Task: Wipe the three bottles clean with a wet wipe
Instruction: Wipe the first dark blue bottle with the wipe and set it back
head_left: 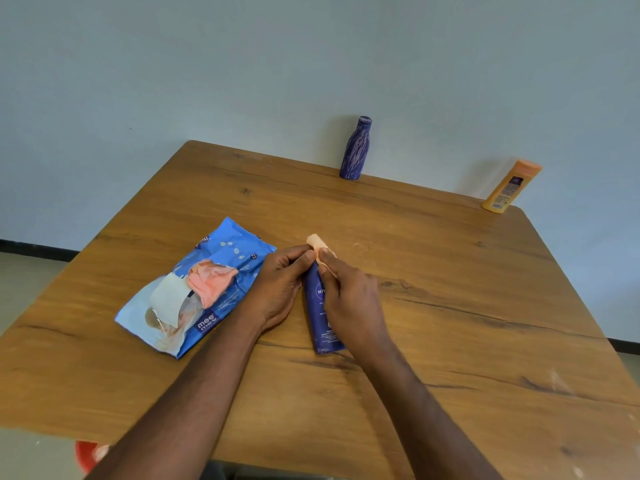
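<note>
Nearest: blue lotion bottle [320, 313] lying flat on counter [450, 306], cap end pointing away, base toward the body. Right hand [349, 299] curled over its upper half, fingers pressing pale wet wipe [317, 244] round the cap end. Left hand [280, 289] just left of the bottle, fingers bent in, pinching neck and wipe from that side. Both hands closed on bottle and wipe; none of the wipe hanging loose.

Handling guess: light, stiff plastic, smooth and likely slick once damp; round body, prone to rolling on the counter. Best held at mid-body with one hand, wipe dragged lengthwise with the other. Wipe limp, bunches easily; better kept folded flat.

Left of the bottle: open wipes pack [194, 289], flap peeled back, next wipe sticking out.

Far behind the bottle, at the counter's back edge: purple bottle [356, 148] upright. Far right of the bottle, at the back corner: orange bottle [512, 187] upright. Both well out of reach of either hand, presumably still to do.
</note>
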